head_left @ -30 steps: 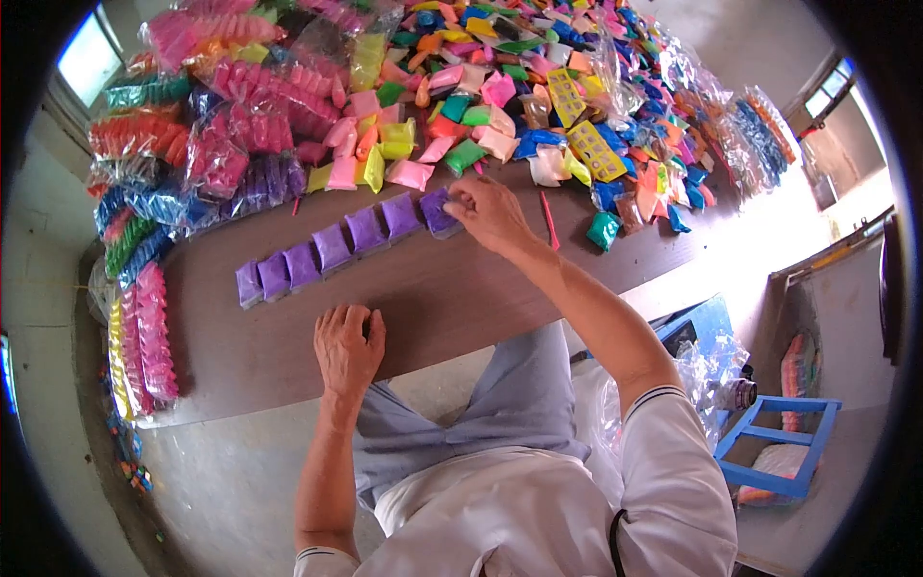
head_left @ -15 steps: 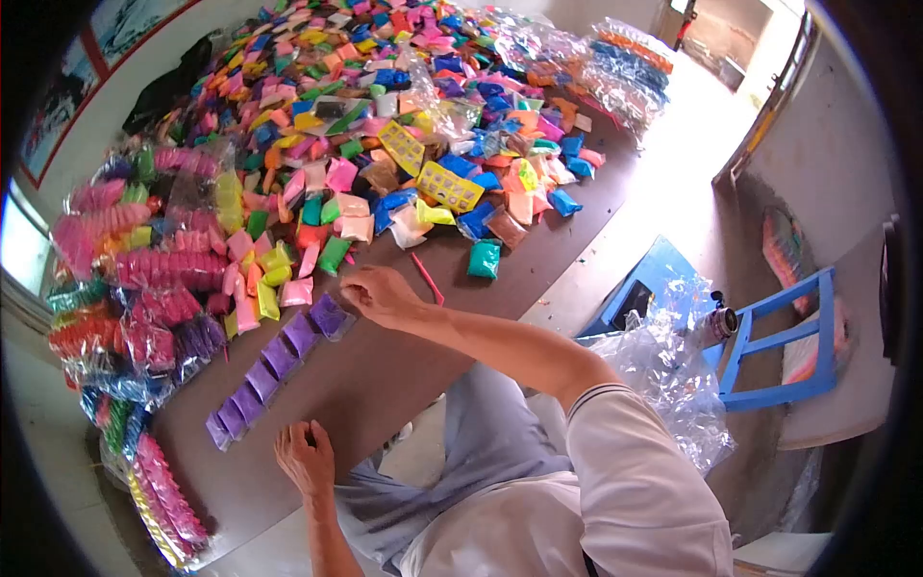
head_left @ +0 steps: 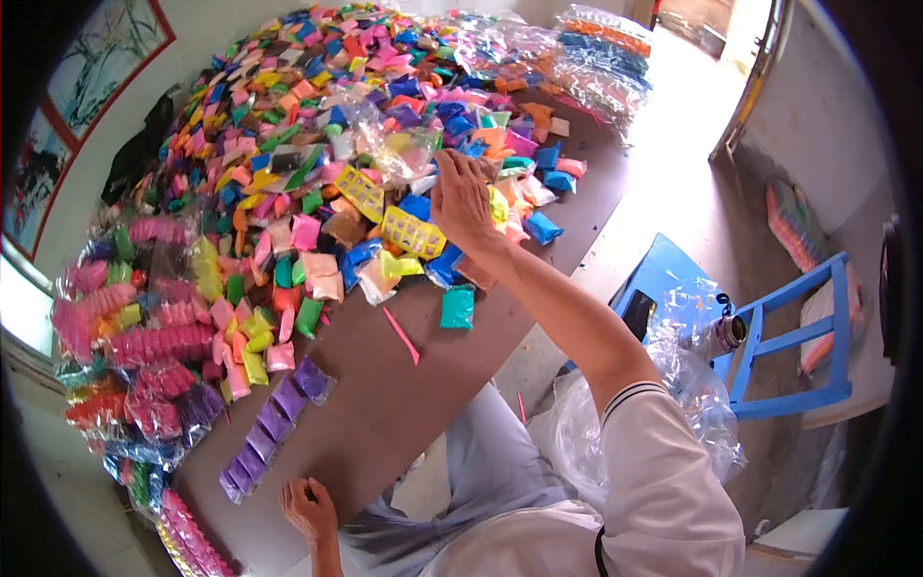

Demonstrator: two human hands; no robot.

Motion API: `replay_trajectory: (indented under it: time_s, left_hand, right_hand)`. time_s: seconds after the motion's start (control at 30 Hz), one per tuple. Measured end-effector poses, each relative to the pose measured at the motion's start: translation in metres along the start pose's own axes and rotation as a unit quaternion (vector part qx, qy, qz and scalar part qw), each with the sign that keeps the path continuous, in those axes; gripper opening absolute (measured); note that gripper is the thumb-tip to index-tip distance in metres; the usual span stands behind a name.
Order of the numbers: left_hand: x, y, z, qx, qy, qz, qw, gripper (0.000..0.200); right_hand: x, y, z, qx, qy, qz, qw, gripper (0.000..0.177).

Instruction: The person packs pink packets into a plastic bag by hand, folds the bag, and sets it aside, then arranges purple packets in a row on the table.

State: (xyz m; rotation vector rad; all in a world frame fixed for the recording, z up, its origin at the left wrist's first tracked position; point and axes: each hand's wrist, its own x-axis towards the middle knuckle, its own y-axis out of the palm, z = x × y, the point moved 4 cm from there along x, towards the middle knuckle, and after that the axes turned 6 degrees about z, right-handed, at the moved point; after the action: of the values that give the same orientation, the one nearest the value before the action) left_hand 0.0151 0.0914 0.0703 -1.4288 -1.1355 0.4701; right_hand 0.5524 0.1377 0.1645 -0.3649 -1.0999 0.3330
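My right hand (head_left: 464,199) is stretched over the near part of the packet pile, beside a yellow printed sheet (head_left: 413,233). Its fingers bend down among the packets, and the fingertips are hidden, so any hold is not visible. My left hand (head_left: 310,510) rests near the table's front edge, loosely curled, with a gap between thumb and fingers and nothing seen in it. Just beyond it lies a slanting row of several purple packets (head_left: 273,420), side by side on the brown table (head_left: 375,433). A teal packet (head_left: 457,309) lies closer to me than the pile.
A large heap of coloured packets (head_left: 288,125) covers the table's far side. Bundled packets in clear bags (head_left: 159,341) stack at the left. A pink stick (head_left: 402,337) lies mid-table. On my right are a blue chair (head_left: 790,337) and crumpled clear plastic (head_left: 687,385).
My right hand has moved from beside the purple row away and to the right, over the pile. My left hand stays near the table edge. The view has shifted.
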Motion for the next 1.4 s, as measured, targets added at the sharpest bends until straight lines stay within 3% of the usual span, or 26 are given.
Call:
replay_trajectory:
  time_s: [0.03,0.13,0.2,0.33,0.4,0.53,0.67,0.73,0.8,0.83,0.87,0.9,0.93,1.0,1.03,1.07,1.13,1.2,1.27,1.33,1.4]
  left_hand:
    - [0.0,-0.001,-0.001,0.003,0.004,-0.004,1.0,0.018]
    - [-0.002,-0.001,0.002,0.009,0.005,0.005,1.0,0.017]
    - [-0.003,0.0,0.005,0.01,0.0,0.02,1.0,0.017]
    - [-0.002,0.0,0.001,0.006,-0.002,0.012,1.0,0.018]
    - [-0.003,0.002,0.005,0.009,-0.003,0.004,1.0,0.018]
    - [-0.004,0.004,0.008,-0.005,-0.011,0.011,1.0,0.018]
    - [-0.005,0.002,0.007,0.011,-0.015,0.02,1.0,0.019]
    - [-0.004,0.002,0.007,0.013,-0.018,0.03,0.999,0.02]
    - [-0.003,0.003,0.007,0.011,-0.019,0.038,0.999,0.021]
    - [-0.003,0.003,0.007,0.013,-0.014,0.036,0.999,0.021]
    - [-0.003,0.002,0.006,0.015,-0.008,0.034,0.999,0.021]
    - [-0.003,0.002,0.005,0.013,-0.011,0.035,0.999,0.021]
    - [-0.002,0.002,0.004,0.014,-0.013,0.035,0.999,0.02]
    - [-0.003,-0.001,0.004,0.014,-0.017,0.038,0.999,0.02]
    - [-0.002,0.0,0.004,0.011,-0.014,0.037,0.999,0.019]
    - [-0.002,0.0,0.004,0.008,-0.011,0.036,0.999,0.019]
    - [-0.002,0.001,0.006,0.007,-0.012,0.036,0.999,0.018]
    - [-0.001,0.002,0.006,0.008,-0.021,0.038,0.999,0.018]
    - [-0.001,-0.001,0.002,0.009,-0.003,0.031,0.999,0.015]
    - [0.003,-0.007,-0.005,-0.009,-0.02,0.044,0.999,0.013]
    - [0.007,-0.009,-0.008,-0.011,-0.012,0.023,1.0,0.013]
  right_hand:
    - [0.002,0.004,-0.013,-0.024,0.028,0.043,0.998,0.038]
    - [0.006,0.022,-0.05,-0.05,0.073,0.053,0.995,0.03]
    - [0.018,0.03,-0.072,-0.028,0.079,0.008,0.996,0.021]
    - [0.06,0.017,-0.131,-0.011,0.223,-0.045,0.974,0.013]
    - [0.081,0.011,-0.197,-0.077,0.218,-0.034,0.972,0.019]
    - [0.084,-0.012,-0.28,-0.185,0.403,0.111,0.889,0.036]
    - [0.064,0.013,-0.329,-0.06,0.43,0.196,0.879,0.034]
    - [0.062,0.014,-0.317,-0.049,0.386,0.196,0.9,0.043]
    - [0.063,0.019,-0.336,-0.078,0.362,0.213,0.904,0.039]
    - [0.063,0.018,-0.339,-0.004,0.344,0.203,0.917,0.041]
    - [0.064,0.017,-0.338,0.069,0.325,0.192,0.924,0.043]
    - [0.064,0.0,-0.312,0.182,0.335,0.117,0.917,0.033]
    - [0.069,-0.009,-0.302,0.182,0.333,0.118,0.918,0.033]
    - [0.068,-0.025,-0.298,0.372,0.362,0.01,0.854,0.021]
    - [0.069,-0.032,-0.292,0.47,0.348,0.034,0.81,0.015]
    - [0.07,-0.042,-0.276,0.468,0.347,0.036,0.812,0.015]
    - [0.065,-0.053,-0.213,0.589,0.319,0.063,0.74,0.013]
    - [0.052,-0.059,-0.169,0.614,0.307,0.094,0.721,0.013]
    - [0.031,-0.049,-0.122,0.611,0.327,0.229,0.684,0.019]
    - [0.006,-0.037,-0.061,0.475,0.276,0.333,0.767,0.029]
    - [-0.02,-0.029,0.019,0.348,0.122,0.42,0.83,0.033]
